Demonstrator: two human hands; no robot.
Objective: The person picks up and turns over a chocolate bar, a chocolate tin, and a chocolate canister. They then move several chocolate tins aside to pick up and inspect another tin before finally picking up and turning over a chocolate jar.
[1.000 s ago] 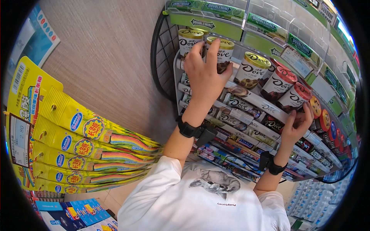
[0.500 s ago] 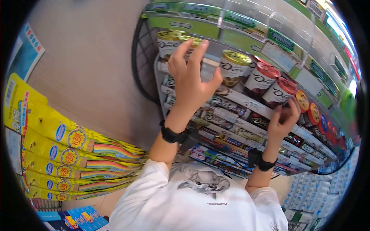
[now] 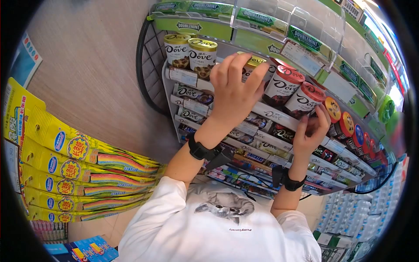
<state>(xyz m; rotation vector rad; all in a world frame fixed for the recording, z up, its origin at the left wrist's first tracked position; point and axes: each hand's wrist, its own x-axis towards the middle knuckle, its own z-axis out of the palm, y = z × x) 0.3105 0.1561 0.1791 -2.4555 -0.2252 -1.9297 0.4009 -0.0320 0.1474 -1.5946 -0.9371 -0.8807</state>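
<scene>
My left hand point(image 3: 235, 94) reaches over the front of a gold-lidded Dove tub point(image 3: 257, 60), fingers bent and spread. They hide most of that tub, so contact cannot be made out. To its left stand gold-lidded Dove tubs, the nearest one point(image 3: 202, 57) facing me. My right hand point(image 3: 311, 131) hovers by the lower right side of a red-lidded Dove tub point(image 3: 304, 101); its fingers are curled, with a gap between thumb and fingertips, and nothing shows between them. Another red-lidded Dove tub point(image 3: 282, 88) is just left of that one.
Below the tubs, the shelf rack point(image 3: 273, 114) holds rows of Dove bars. Doublemint packs point(image 3: 304, 40) fill clear trays above. Round-lidded containers point(image 3: 347, 123) continue rightward. Yellow candy bags point(image 3: 61, 142) hang at left, beside a wooden panel point(image 3: 100, 56). Bottled water packs point(image 3: 349, 218) stand lower right.
My left hand has moved right, from before the left gold-lidded tubs to the gold-lidded tub nearer the middle. My right hand stays by the red-lidded tub. The view has shifted slightly.
</scene>
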